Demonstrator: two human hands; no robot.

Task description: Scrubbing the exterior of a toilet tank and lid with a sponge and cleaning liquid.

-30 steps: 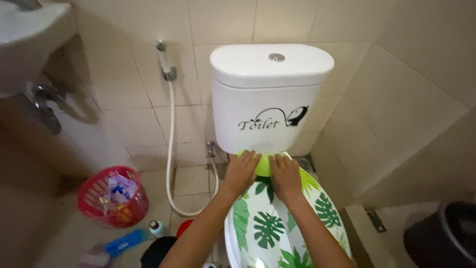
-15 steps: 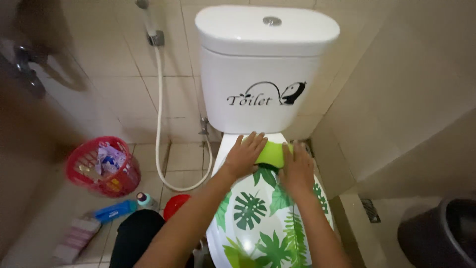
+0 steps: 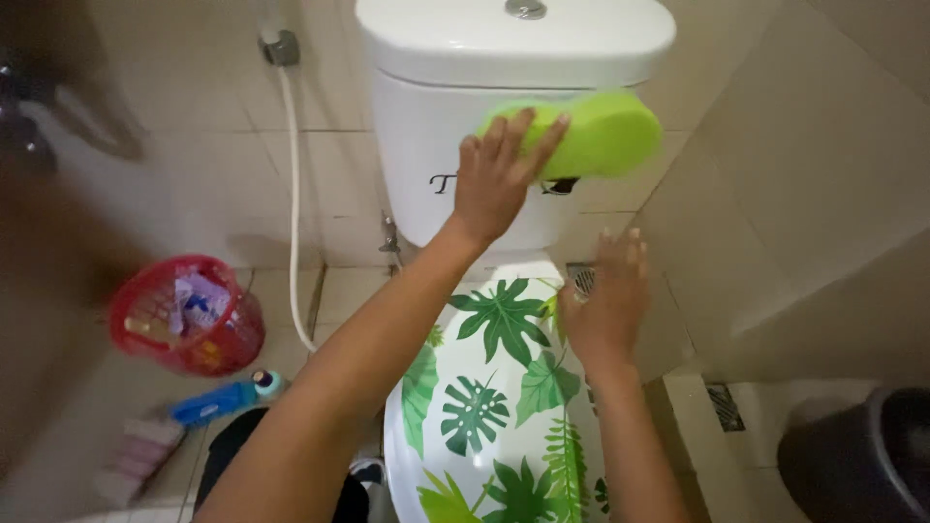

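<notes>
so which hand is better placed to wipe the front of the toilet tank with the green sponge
Left. The left hand already presses the green sponge against the toilet tank; the right hand hovers empty over the leaf-patterned lid.

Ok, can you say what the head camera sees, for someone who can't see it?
A left hand presses a green sponge against a white toilet tank. The right hand hovers open over the leaf-patterned lid. A red basket sits on the floor.

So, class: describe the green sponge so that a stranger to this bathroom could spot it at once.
Find the white toilet tank against the tiled wall. The sponge is pressed to the tank's front by the left hand. It is the only bright lime-green, rounded oblong block here; the lid's greens are flat printed leaves.
</notes>
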